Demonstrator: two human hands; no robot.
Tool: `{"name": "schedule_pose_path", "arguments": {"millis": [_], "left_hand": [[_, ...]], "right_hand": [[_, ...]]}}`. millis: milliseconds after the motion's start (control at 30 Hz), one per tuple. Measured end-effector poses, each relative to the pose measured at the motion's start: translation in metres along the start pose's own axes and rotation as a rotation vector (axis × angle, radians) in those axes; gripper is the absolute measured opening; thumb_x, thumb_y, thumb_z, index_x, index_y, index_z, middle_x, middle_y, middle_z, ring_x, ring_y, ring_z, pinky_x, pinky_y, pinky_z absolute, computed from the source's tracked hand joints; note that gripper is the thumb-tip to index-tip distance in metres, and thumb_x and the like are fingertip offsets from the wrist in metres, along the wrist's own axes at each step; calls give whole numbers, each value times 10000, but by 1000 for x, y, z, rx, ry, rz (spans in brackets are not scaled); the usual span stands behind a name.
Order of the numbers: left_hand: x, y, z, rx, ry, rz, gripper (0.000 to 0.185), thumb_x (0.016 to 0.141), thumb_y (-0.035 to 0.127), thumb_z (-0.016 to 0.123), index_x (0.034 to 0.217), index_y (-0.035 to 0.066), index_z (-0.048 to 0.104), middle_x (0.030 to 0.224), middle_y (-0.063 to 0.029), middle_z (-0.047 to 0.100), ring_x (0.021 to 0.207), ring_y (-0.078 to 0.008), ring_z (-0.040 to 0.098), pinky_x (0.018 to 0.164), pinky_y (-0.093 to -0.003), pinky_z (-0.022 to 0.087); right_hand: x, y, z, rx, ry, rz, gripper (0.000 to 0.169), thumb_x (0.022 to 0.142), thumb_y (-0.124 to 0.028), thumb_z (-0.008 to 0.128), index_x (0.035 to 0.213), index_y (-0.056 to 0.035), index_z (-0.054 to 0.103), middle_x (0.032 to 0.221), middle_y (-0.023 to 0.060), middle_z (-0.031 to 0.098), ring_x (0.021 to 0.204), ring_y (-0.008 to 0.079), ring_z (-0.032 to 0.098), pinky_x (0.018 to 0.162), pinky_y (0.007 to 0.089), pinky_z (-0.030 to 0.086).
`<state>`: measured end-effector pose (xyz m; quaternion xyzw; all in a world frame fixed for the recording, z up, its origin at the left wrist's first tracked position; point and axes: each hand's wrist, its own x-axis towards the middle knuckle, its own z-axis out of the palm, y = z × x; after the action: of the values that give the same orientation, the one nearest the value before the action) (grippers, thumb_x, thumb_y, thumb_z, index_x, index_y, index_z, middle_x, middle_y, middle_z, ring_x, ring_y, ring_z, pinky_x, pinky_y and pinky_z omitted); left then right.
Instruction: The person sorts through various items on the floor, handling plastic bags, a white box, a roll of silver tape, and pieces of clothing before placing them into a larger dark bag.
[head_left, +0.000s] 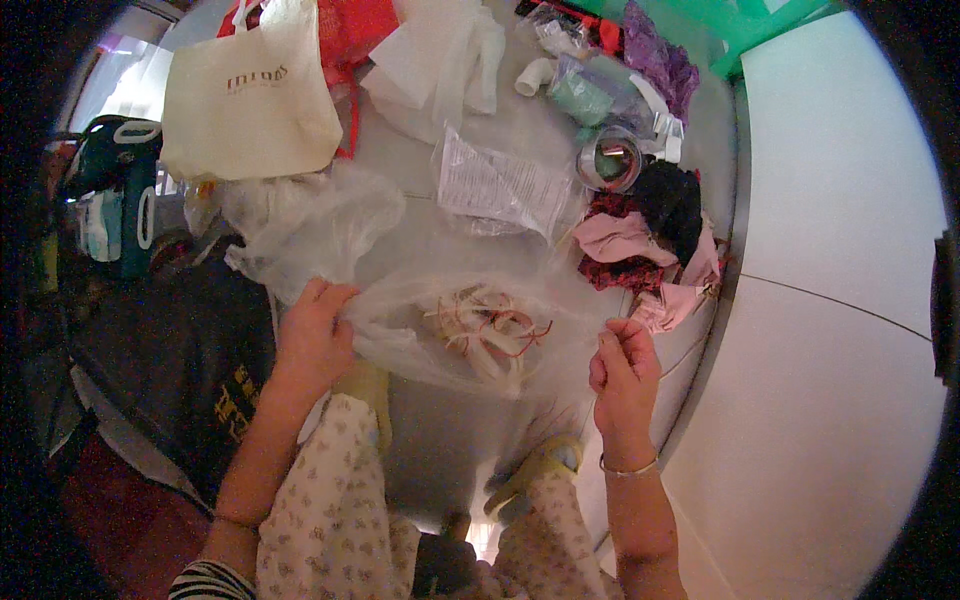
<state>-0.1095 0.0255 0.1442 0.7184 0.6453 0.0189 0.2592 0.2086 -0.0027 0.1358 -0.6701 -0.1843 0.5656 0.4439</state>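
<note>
A clear plastic bag (390, 341) is stretched between my two hands, above the floor in front of my feet. My left hand (319, 326) pinches its left edge, fingers curled over the film. On the other side my right hand (626, 356) grips the right edge between thumb and fingers. Inside or behind the see-through film shows a tangle of white and red cords or strips (491, 326); their exact kind cannot be made out. Another crumpled clear plastic bag (315, 225) lies just beyond my left hand.
A cream tote bag (251, 105) stands at the back left. Ahead lies a plastic-wrapped printed sheet (502, 184). To the right are a roll of clear tape (609, 160), pink cloth (626, 238) and black cloth (667, 202), beside a white cabinet (832, 187). A dark bag (172, 337) sits left.
</note>
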Motion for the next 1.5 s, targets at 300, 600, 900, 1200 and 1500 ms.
{"name": "schedule_pose_path", "arguments": {"millis": [300,600,900,1200,1500], "left_hand": [[-15,-39,46,-1907,-116,-844,270,853,83,485,1112,11,506,991,-70,585,878,-174,578,741,-331,495],[5,17,0,-480,23,-209,548,692,115,681,1177,10,449,1077,-127,535,954,-235,540,826,-348,444],[13,35,-29,-386,148,-38,664,608,115,716,1205,41,437,1095,-131,485,1028,-254,483,877,-346,403],[23,45,-34,-448,270,23,598,622,54,664,1189,61,473,1100,-93,505,1007,-216,507,848,-319,406],[26,59,-21,-451,274,116,523,668,21,644,1161,57,473,1073,-117,501,961,-233,523,800,-329,429]], "right_hand": [[-4,6,-9,80,-50,161,84,849,-62,537,932,-59,522,703,-14,475,469,49,368,394,183,279],[30,-5,-4,-497,-44,-433,166,875,-159,512,986,-43,553,875,54,542,694,136,514,592,257,423],[177,-25,49,-1129,122,-832,309,785,-190,613,1037,-21,551,999,160,516,798,311,572,730,375,480],[211,2,57,-1570,205,-717,267,744,-216,624,942,-40,591,984,165,527,777,308,598,654,394,502],[206,1,48,-1610,196,-799,138,744,-183,613,838,-83,624,948,107,508,859,274,573,656,354,520]]}}
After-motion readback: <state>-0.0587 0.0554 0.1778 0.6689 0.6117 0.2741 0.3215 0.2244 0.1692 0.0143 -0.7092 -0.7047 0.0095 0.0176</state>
